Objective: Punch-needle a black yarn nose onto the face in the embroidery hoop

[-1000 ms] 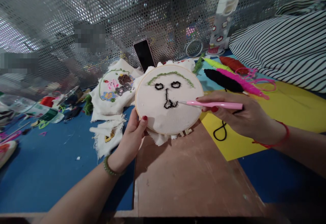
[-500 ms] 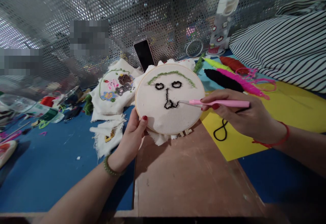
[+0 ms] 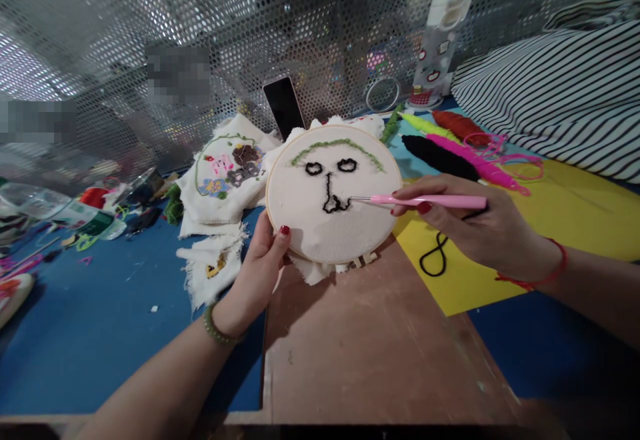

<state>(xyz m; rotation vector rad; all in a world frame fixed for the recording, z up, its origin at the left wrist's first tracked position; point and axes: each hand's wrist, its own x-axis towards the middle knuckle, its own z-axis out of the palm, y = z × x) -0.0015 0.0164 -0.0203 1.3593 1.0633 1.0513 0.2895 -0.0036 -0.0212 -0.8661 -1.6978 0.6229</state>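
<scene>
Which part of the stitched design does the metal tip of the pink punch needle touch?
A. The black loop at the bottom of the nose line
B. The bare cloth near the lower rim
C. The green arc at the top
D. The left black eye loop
A: the right hand holds the pink punch needle with its tip at the black loop under the nose line on the embroidery hoop.

Right hand (image 3: 480, 227) drew back slightly to the right, then eased left again with the pink punch needle (image 3: 425, 200); its tip stayed at the black stitching on the embroidery hoop (image 3: 334, 193). Black yarn (image 3: 434, 257) loop on the yellow sheet (image 3: 575, 207) reshaped into a figure-eight.
</scene>
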